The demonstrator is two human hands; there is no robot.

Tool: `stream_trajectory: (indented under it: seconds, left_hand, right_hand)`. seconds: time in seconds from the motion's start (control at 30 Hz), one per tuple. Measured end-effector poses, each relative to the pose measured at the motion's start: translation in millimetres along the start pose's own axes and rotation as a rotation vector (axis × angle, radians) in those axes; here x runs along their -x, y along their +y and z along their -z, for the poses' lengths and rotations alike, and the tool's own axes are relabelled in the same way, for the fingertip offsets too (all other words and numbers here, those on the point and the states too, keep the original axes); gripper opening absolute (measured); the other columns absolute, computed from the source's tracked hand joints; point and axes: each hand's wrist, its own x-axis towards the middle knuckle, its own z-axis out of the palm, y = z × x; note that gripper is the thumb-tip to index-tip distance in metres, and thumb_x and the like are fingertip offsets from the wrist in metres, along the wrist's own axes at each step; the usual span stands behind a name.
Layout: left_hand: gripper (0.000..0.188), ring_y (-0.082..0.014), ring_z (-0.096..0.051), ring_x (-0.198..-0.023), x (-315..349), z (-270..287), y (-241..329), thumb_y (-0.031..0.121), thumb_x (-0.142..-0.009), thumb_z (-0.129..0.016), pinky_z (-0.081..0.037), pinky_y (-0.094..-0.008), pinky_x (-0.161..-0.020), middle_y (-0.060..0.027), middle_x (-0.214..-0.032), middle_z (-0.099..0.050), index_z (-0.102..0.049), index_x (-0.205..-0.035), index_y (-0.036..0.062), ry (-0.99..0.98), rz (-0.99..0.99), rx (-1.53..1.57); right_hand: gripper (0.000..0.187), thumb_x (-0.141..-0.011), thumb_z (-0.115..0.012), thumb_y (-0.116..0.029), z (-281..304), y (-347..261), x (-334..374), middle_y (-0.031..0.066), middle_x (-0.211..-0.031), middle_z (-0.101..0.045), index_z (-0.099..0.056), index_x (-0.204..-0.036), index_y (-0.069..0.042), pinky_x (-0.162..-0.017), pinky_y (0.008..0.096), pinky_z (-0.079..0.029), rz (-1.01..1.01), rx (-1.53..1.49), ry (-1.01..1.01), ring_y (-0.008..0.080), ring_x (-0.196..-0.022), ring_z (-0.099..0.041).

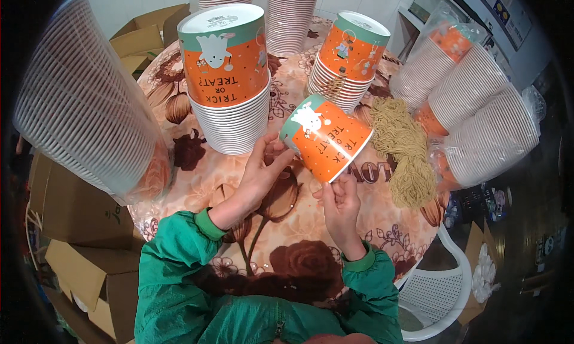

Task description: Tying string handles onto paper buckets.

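Over the table, a single orange and green paper bucket point(327, 139) is tilted on its side, its green base toward the upper left and its white rim toward the lower right. My left hand point(263, 170) holds it by the base end, with the fingers partly behind it. At the rim, my right hand point(339, 209) pinches the edge between thumb and curled fingers. Just beyond my left hand stands a tall upside-down stack of matching paper buckets point(230, 114). A second inverted stack point(347, 63) rises behind the held bucket. To its right lies a bundle of tan string point(403, 156).
A round table point(293, 224) with a flowered cloth carries everything. Plastic-wrapped bucket stacks flank it on the left point(89, 105) and right point(484, 135), with a further stack point(292, 18) behind. Cardboard boxes point(95, 266) are at the left; a white chair point(436, 290) stands lower right.
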Motion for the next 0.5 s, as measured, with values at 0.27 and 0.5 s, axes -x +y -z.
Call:
stream_trajectory:
  seconds: [0.27, 0.5]
  left_hand:
    - [0.085, -0.0183, -0.065, -0.103, 15, -11, 16, 0.020, -0.087, -0.082, -0.057, -0.0333, -0.086, -0.0161, -0.144, -0.035, -0.031, -0.154, 0.0057, -0.011, -0.323, -0.444]
    - [0.085, -0.0328, -0.045, -0.136, 11, -6, 11, 0.021, -0.087, -0.079, -0.041, -0.0431, -0.112, -0.0214, -0.147, -0.039, -0.030, -0.153, 0.0019, 0.021, -0.410, -0.579]
  right_hand:
    - [0.021, -0.087, -0.065, 0.005, 3, -5, -7, 0.0145, -0.102, -0.066, -0.061, -0.107, 0.001, -0.067, 0.0382, -0.057, 0.513, 0.759, -0.022, 0.0321, -0.079, -0.070]
    - [0.032, -0.079, -0.067, 0.004, 3, -13, -6, 0.0143, -0.112, -0.065, -0.067, -0.111, -0.002, -0.073, 0.0388, -0.057, 0.698, 1.014, -0.078, 0.0298, -0.086, -0.070]
